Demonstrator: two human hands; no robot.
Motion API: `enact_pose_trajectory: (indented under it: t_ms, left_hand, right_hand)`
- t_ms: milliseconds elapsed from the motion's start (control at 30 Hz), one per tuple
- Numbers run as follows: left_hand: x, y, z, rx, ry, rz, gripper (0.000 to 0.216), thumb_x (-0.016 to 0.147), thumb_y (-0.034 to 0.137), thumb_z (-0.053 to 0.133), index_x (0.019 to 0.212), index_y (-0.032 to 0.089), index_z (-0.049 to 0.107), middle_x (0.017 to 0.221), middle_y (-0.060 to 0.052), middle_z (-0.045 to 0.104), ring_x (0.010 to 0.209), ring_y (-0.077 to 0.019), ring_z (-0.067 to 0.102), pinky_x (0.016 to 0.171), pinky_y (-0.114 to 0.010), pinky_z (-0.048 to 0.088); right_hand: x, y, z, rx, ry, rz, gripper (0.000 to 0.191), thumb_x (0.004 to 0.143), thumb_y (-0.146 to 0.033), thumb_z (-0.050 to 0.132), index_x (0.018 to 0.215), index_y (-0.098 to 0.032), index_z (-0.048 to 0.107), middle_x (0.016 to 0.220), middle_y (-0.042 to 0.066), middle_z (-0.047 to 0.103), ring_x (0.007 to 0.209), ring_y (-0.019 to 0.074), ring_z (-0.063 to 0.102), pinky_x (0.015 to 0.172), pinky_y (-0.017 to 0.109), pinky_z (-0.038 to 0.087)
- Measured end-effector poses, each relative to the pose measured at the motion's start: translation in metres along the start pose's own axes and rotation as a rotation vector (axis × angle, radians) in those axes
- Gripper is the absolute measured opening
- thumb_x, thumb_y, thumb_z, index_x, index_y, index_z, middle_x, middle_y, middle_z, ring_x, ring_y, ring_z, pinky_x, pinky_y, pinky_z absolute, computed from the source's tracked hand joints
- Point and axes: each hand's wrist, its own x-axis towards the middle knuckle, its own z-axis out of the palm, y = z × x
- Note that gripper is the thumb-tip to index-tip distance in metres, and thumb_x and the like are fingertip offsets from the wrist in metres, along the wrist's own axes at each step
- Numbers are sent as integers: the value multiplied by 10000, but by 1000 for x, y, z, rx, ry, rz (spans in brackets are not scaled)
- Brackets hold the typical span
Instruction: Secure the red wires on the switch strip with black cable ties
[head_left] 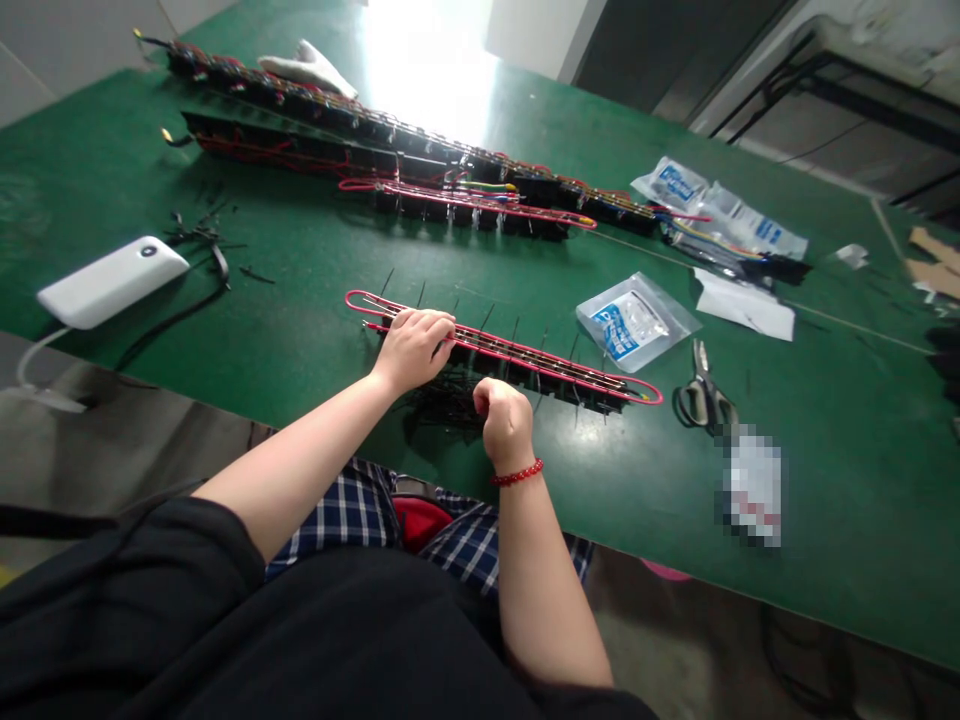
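Observation:
A long row of black parts bound by red wire loops [540, 358] lies across the green table [187, 300] in front of me, with black cable ties sticking up from it. My left hand [414, 345] rests curled on its left part, pressing down on the wires. My right hand [504, 418] is closed in a fist just in front of the strip, beside a pile of loose black cable ties [446, 405]; what it pinches is hidden. A red bead bracelet [517, 473] circles my right wrist.
Longer wired strips [420, 175] lie farther back. A white power bank [112, 280] with a cable sits at left. Scissors [703, 392], clear plastic bags [634, 320], a paper sheet [742, 303] and a blurred patch [754, 485] lie to the right. A white glove [307, 68] lies far back.

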Motion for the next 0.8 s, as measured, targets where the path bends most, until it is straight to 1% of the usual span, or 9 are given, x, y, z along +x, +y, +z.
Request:
enact_pose_trajectory:
  t_ms: [133,300,400,467,533,600,667,733,800]
  left_hand:
    - [0,0,0,-6,-2,-3,158,973,305,501,1025,252,640,1263,-49,698,1182,-254,607,1064,-445,380]
    - [0,-1,1,5,4,4,152,977,307,499,1014,252,636,1255,-45,702,1176,-250,614,1052,-438,388]
    - [0,-1,1,5,11,9,152,977,306,500,1020,253,636,1251,-42,704,1172,-248,616,1051,-437,391]
    - [0,-1,1,2,7,3,151,970,301,507,1023,254,640,1257,-46,702,1178,-252,614,1059,-443,388]
    - [0,-1,1,0,3,-6,151,966,300,510,1022,254,643,1262,-50,700,1185,-255,611,1067,-448,383]
    - [0,-1,1,0,-1,-9,152,968,303,507,1020,254,641,1262,-50,699,1186,-254,611,1069,-447,382]
    - [0,-1,1,1,-3,-7,148,969,304,505,1018,255,637,1263,-48,698,1188,-253,611,1067,-445,384]
    - [0,-2,2,3,-1,-3,140,967,304,510,1014,256,633,1264,-46,698,1188,-251,612,1062,-443,386]
    - [0,-2,2,6,10,5,132,966,303,513,1008,254,629,1256,-41,702,1178,-247,617,1055,-438,389]
  right_hand:
    - [10,5,7,-87,73,12,337,904,-309,203,636,-241,395,672,19,537,666,162,509,647,286,378]
    - [11,15,16,-90,181,41,164,802,-226,297,708,-241,430,713,12,528,677,164,500,662,274,395]
    - [12,16,17,-114,182,68,131,774,-210,365,752,-235,492,726,4,549,687,159,516,671,260,400]
    - [12,16,18,-153,157,71,139,810,-244,405,772,-230,537,737,5,585,704,159,542,676,255,404]
    - [12,16,18,-166,139,60,218,884,-301,399,784,-225,577,762,13,627,741,163,578,693,253,413]
    - [11,17,19,-145,134,46,341,955,-339,330,806,-221,613,791,23,665,784,166,611,720,252,427]
    - [11,18,19,-120,134,46,421,990,-335,267,833,-218,639,814,29,689,811,166,632,741,253,439]
    - [12,19,21,-131,140,63,398,988,-322,295,846,-217,652,819,28,696,806,166,634,746,255,446]
    - [13,20,23,-162,141,63,291,952,-293,392,878,-216,663,833,26,697,800,168,629,754,256,454]
